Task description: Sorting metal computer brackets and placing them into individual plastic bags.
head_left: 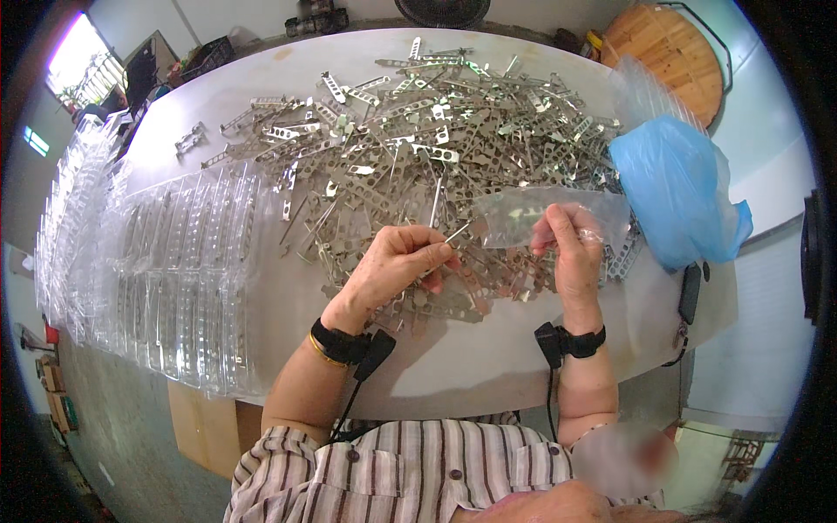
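My left hand (403, 260) pinches a thin metal rod (458, 233) between thumb and fingertips, its free end pointing up and right toward a clear plastic bag (510, 218). The bag is held at its right end by my right hand (571, 248), with thumb and fingers closed on it. It stretches leftward over the pile, and its left end lies close to the rod; whether they touch I cannot tell. Under and beyond both hands spreads a large heap of flat metal strips (410, 113) with round holes, mixed with thin rods.
Clear compartment trays (187, 283) holding metal pieces lie at the left of the white table (471, 375). More clear trays (74, 235) stack at the far left. On the right sit a blue plastic bag (676, 187), clear plastic sheets (656, 94) and a dark flat object (690, 295).
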The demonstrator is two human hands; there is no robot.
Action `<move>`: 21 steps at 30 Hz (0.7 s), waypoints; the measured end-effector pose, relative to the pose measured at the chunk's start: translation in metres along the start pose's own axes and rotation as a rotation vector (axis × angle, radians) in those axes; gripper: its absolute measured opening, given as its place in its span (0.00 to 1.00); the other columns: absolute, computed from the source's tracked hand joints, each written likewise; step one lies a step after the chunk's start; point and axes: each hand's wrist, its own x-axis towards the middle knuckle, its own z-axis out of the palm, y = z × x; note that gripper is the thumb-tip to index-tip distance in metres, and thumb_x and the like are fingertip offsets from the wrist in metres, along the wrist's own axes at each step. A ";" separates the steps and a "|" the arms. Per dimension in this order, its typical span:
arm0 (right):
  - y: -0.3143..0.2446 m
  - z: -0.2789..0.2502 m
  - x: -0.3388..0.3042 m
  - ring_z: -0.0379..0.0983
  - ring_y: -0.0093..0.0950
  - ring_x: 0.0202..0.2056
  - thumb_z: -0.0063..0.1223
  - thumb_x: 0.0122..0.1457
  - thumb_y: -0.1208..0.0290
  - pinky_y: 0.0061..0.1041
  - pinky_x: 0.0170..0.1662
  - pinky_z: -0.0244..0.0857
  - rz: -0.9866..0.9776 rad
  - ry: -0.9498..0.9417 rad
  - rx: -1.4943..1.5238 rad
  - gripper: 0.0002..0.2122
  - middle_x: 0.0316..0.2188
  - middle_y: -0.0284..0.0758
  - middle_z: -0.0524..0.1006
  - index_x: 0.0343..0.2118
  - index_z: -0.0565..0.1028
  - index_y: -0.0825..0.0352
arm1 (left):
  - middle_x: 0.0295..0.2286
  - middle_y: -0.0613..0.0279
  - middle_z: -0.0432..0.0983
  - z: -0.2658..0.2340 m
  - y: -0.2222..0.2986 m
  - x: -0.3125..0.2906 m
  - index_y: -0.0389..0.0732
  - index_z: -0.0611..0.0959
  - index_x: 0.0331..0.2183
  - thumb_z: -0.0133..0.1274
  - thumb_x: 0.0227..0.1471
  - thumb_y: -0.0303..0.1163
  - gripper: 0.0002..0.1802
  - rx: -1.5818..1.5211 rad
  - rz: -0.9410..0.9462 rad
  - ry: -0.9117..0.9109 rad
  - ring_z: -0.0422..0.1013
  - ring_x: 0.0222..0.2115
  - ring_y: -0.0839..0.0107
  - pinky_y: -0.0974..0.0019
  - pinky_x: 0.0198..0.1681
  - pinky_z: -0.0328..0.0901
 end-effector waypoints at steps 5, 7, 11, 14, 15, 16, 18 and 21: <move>0.000 0.000 -0.001 0.74 0.20 0.24 0.57 0.65 0.63 0.20 0.26 0.69 0.023 -0.005 0.018 0.11 0.25 0.31 0.78 0.33 0.76 0.66 | 0.29 0.64 0.82 0.000 -0.007 0.002 0.35 0.85 0.34 0.55 0.62 0.35 0.12 0.016 0.022 -0.017 0.74 0.23 0.79 0.72 0.29 0.69; -0.001 0.001 -0.002 0.74 0.20 0.24 0.57 0.65 0.63 0.20 0.26 0.69 0.038 -0.011 0.004 0.10 0.25 0.32 0.78 0.33 0.76 0.66 | 0.29 0.65 0.82 0.002 -0.008 0.003 0.35 0.85 0.35 0.55 0.62 0.35 0.12 -0.002 0.022 -0.033 0.73 0.24 0.79 0.72 0.29 0.70; -0.006 0.007 -0.005 0.74 0.20 0.24 0.56 0.65 0.64 0.20 0.27 0.70 0.063 -0.094 -0.049 0.09 0.25 0.31 0.78 0.32 0.76 0.65 | 0.29 0.67 0.81 0.006 -0.005 0.002 0.36 0.85 0.35 0.55 0.62 0.34 0.11 0.041 0.013 -0.044 0.72 0.25 0.81 0.73 0.29 0.68; -0.005 0.008 -0.007 0.74 0.20 0.24 0.55 0.66 0.64 0.20 0.27 0.70 0.080 -0.156 -0.064 0.10 0.25 0.31 0.77 0.32 0.76 0.65 | 0.28 0.68 0.80 0.008 -0.006 0.002 0.36 0.85 0.34 0.55 0.62 0.35 0.12 0.082 0.017 -0.043 0.71 0.24 0.82 0.75 0.29 0.66; -0.003 0.008 -0.007 0.74 0.20 0.24 0.55 0.66 0.64 0.21 0.27 0.70 0.092 -0.192 -0.066 0.10 0.25 0.31 0.78 0.32 0.75 0.65 | 0.27 0.69 0.80 0.009 -0.007 0.003 0.36 0.84 0.34 0.55 0.62 0.36 0.12 0.096 0.032 -0.045 0.71 0.24 0.82 0.75 0.29 0.65; -0.002 0.008 -0.007 0.74 0.20 0.24 0.55 0.66 0.64 0.21 0.27 0.70 0.095 -0.191 -0.066 0.10 0.25 0.31 0.78 0.32 0.75 0.65 | 0.27 0.69 0.80 0.009 -0.008 0.003 0.36 0.84 0.34 0.55 0.62 0.36 0.12 0.095 0.029 -0.046 0.71 0.24 0.82 0.75 0.29 0.65; -0.002 0.009 -0.010 0.76 0.20 0.25 0.57 0.65 0.63 0.19 0.26 0.70 0.157 -0.209 -0.020 0.10 0.25 0.31 0.79 0.35 0.77 0.66 | 0.25 0.71 0.78 0.012 -0.005 0.001 0.37 0.84 0.32 0.55 0.63 0.37 0.13 0.105 -0.011 -0.075 0.70 0.24 0.83 0.75 0.28 0.64; -0.002 0.010 -0.013 0.77 0.21 0.26 0.57 0.65 0.60 0.19 0.27 0.71 0.245 -0.228 -0.015 0.12 0.26 0.31 0.79 0.38 0.77 0.66 | 0.23 0.72 0.77 0.014 0.001 -0.002 0.38 0.82 0.31 0.54 0.63 0.38 0.13 0.139 -0.021 -0.088 0.69 0.24 0.84 0.75 0.28 0.64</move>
